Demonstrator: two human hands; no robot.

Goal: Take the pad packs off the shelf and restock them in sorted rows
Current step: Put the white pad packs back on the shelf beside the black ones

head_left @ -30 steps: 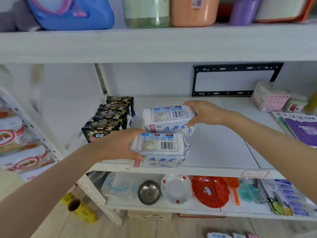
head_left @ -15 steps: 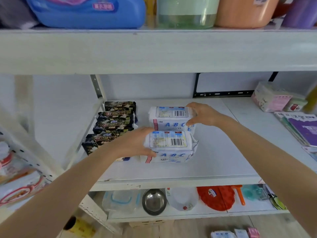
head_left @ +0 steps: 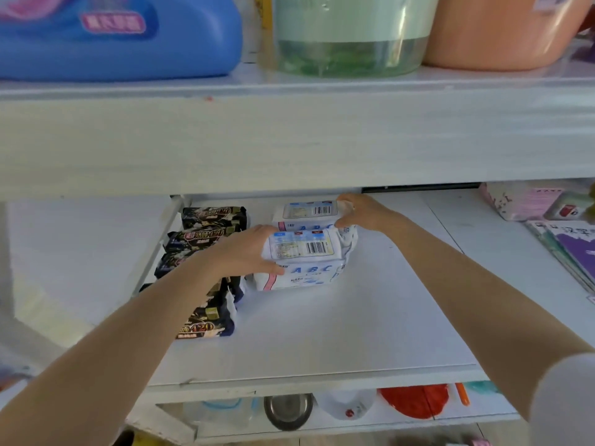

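left hand [head_left: 248, 249] gripping front white abc pad pack [head_left: 306, 259], right hand [head_left: 360, 210] gripping rear abc pack [head_left: 306, 215], both sitting on shelf [head_left: 354, 317] beside black packs [head_left: 206, 226].

We look through one head-worn wide-angle camera, facing forward and slightly down into the shelf [head_left: 370, 333] from close by, with the upper board [head_left: 289, 140] crossing the view's top half.

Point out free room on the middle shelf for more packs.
Free: bare shelf board right of the white packs, up to the pink box and purple booklet; also the strip before the front edge. Crowded: left side, black packs close beside the white packs and left hand.
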